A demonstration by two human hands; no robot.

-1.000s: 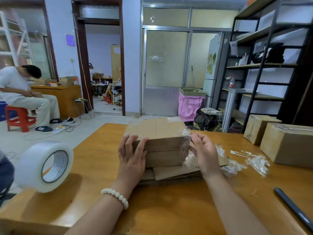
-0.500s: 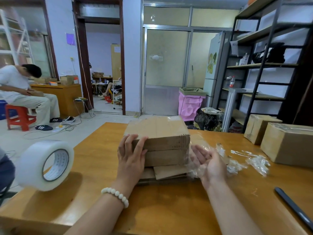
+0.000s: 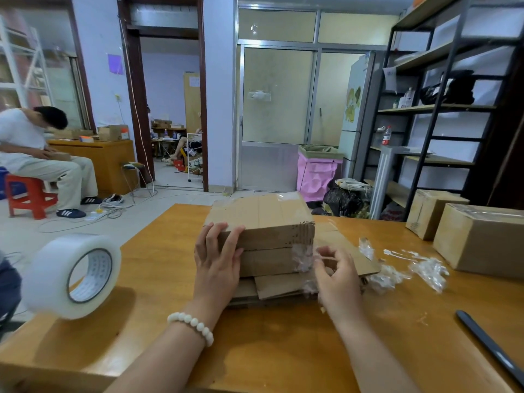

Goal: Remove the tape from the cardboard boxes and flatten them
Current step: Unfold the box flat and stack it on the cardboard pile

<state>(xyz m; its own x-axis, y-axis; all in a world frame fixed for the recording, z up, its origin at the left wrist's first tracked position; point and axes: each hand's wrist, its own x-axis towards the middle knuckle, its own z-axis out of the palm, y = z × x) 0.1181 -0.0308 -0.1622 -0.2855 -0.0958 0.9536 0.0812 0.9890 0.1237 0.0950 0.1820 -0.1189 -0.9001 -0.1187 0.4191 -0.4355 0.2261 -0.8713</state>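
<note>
The step in hand is the peeling. The cardboard box (image 3: 263,222) sits in the middle of the wooden table (image 3: 283,350), on top of a layer of already flattened cardboard (image 3: 279,287). The left hand (image 3: 218,251) lies against its near-left face with straight, slightly spread fingers, pressing to steady it. The right hand (image 3: 337,276) is at the near-right corner, its fingers curled and its thumb and forefinger pinching a crumpled strip of clear tape (image 3: 302,259) that clings to the box's near face.

As I judge it, the next move calls for a firm pull away to the right while the left hand braces the box. Any tape left across the top seam would go next, and then the box could be pressed flat. Two sealed boxes (image 3: 479,239) wait at the far right, so the task looks far from finished. Spent tape scraps (image 3: 414,268) lie just right of the work, and a tape roll (image 3: 73,276) stands at the near left.

As for writing, the roll's inner core carries print, and the farther sealed box has a small mark on its side — both too small to read. No brand is legible.
</note>
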